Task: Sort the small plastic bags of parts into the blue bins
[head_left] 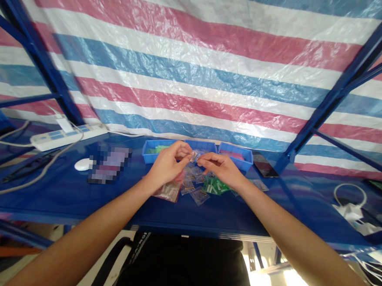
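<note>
Both my hands are raised a little above the blue table [59, 195], fingertips meeting. My left hand [168, 163] and my right hand [220, 167] each pinch the same small clear plastic bag [195, 156] between them. Below them lies a scatter of several small clear bags [191, 184], some with green contents [214, 187] and one with reddish contents [168, 193]. Behind the hands stand three blue trays in a row: left [151, 151], middle [200, 145], right [239, 154].
A white power strip [67, 135] with cables lies at the back left, a white round object [83, 164] and a blurred patch near it. A dark phone [264, 166] lies right of the trays. A white charger and cable [350, 208] sit far right. A striped tarp hangs behind blue frame posts.
</note>
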{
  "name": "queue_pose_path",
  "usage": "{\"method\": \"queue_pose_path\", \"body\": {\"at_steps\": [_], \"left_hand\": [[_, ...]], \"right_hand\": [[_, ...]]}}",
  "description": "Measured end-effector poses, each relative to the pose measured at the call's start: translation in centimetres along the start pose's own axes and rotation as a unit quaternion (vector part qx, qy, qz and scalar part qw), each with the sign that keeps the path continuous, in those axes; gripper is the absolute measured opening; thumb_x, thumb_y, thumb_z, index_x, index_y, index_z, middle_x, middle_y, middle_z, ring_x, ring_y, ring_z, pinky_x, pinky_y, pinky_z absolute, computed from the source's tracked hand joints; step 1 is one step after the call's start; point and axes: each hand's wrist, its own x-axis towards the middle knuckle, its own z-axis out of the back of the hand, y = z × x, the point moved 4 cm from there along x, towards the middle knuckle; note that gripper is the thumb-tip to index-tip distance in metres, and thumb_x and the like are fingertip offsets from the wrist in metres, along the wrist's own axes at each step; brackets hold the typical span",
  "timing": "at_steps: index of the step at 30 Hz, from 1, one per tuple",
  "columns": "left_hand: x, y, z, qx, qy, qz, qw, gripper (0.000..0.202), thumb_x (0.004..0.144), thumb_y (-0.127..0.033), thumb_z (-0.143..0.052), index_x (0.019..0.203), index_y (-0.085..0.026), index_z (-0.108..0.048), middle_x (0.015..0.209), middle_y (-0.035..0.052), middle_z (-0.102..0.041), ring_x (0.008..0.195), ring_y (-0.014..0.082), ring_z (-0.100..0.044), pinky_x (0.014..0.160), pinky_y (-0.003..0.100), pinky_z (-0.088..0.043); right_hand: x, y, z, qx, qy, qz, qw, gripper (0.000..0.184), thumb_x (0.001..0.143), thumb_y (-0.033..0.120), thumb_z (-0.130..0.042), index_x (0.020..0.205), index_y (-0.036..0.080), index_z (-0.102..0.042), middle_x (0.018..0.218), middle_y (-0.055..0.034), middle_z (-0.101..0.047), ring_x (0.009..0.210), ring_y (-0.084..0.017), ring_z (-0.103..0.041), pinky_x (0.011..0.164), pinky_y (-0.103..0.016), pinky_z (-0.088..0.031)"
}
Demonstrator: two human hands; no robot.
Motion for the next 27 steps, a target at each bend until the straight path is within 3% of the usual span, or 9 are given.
{"method": "queue_pose_path", "body": {"at_steps": [4,8,12,15,18,21,23,27], "left_hand": [[0.0,0.3,-0.1,-0.023,-0.002,0.014,1.0,0.037,0.096,-0.039,-0.073,0.125,-0.022,-0.058,0.111,0.0083,-0.077,0.087,0.0191,-0.078,0.075,0.031,-0.06],[0.2,-0.1,0.5,0.039,-0.027,-0.009,0.999,0.046,0.097,-0.037,-0.07,0.138,-0.023,-0.054,0.125,0.0107,-0.074,0.096,0.0208,-0.076,0.077,0.032,-0.061],[0.2,-0.1,0.6,0.142,-0.009,-0.038,0.989,0.032,0.102,-0.033,-0.06,0.132,-0.021,-0.062,0.123,0.0108,-0.073,0.1,0.0235,-0.074,0.082,0.037,-0.06],[0.0,0.3,0.4,0.206,0.026,-0.052,0.977,0.026,0.1,-0.033,-0.062,0.122,-0.021,-0.069,0.118,0.0101,-0.074,0.102,0.0258,-0.073,0.088,0.041,-0.059],[-0.2,0.9,-0.1,0.239,0.08,-0.057,0.966,0.022,0.098,-0.036,-0.066,0.112,-0.022,-0.074,0.109,0.0082,-0.076,0.095,0.0254,-0.073,0.087,0.039,-0.057],[-0.4,1.3,-0.5,0.26,0.117,-0.064,0.956,0.022,0.096,-0.035,-0.067,0.11,-0.022,-0.077,0.105,0.0077,-0.077,0.086,0.024,-0.072,0.081,0.037,-0.056],[-0.4,1.4,-0.6,0.266,0.122,-0.07,0.954,0.022,0.095,-0.031,-0.066,0.111,-0.022,-0.078,0.104,0.008,-0.077,0.088,0.0244,-0.072,0.082,0.037,-0.056],[-0.4,1.6,-0.5,0.266,0.122,-0.067,0.954,0.023,0.094,-0.024,-0.063,0.111,-0.023,-0.078,0.108,0.0077,-0.078,0.097,0.0261,-0.073,0.087,0.038,-0.057]], "right_hand": [[0.0,0.2,0.0,0.008,0.01,-0.001,1.0,0.037,0.089,0.057,-0.078,0.105,0.025,-0.084,0.113,-0.0059,-0.078,0.096,-0.023,-0.072,0.078,-0.035,-0.065],[0.1,-0.2,0.7,0.066,-0.038,-0.033,0.997,0.035,0.086,0.052,-0.082,0.11,0.026,-0.083,0.116,-0.0067,-0.079,0.107,-0.027,-0.075,0.076,-0.033,-0.066],[0.1,-0.8,1.3,0.151,-0.09,-0.094,0.98,0.039,0.085,0.044,-0.086,0.119,0.025,-0.079,0.134,-0.0085,-0.074,0.116,-0.028,-0.075,0.076,-0.034,-0.069],[0.1,-1.1,1.4,0.151,-0.099,-0.115,0.977,0.039,0.085,0.041,-0.085,0.119,0.023,-0.077,0.135,-0.0101,-0.072,0.117,-0.029,-0.075,0.077,-0.035,-0.07],[0.2,-1.1,1.5,0.094,-0.097,-0.083,0.987,0.035,0.089,0.045,-0.081,0.116,0.024,-0.077,0.128,-0.0091,-0.074,0.112,-0.027,-0.075,0.073,-0.033,-0.068],[0.1,-0.7,1.7,-0.057,-0.076,-0.02,0.995,0.029,0.094,0.049,-0.074,0.111,0.025,-0.079,0.107,-0.0068,-0.079,0.097,-0.025,-0.075,0.07,-0.035,-0.063],[-0.2,-0.2,1.4,-0.181,-0.025,0.041,0.982,0.022,0.096,0.045,-0.074,0.105,0.027,-0.082,0.101,-0.0061,-0.08,0.095,-0.026,-0.074,0.083,-0.041,-0.062],[-0.9,0.5,0.0,-0.297,0.105,0.129,0.94,0.015,0.09,0.04,-0.083,0.1,0.03,-0.085,0.124,-0.0077,-0.079,0.12,-0.032,-0.07,0.109,-0.051,-0.05]]}}
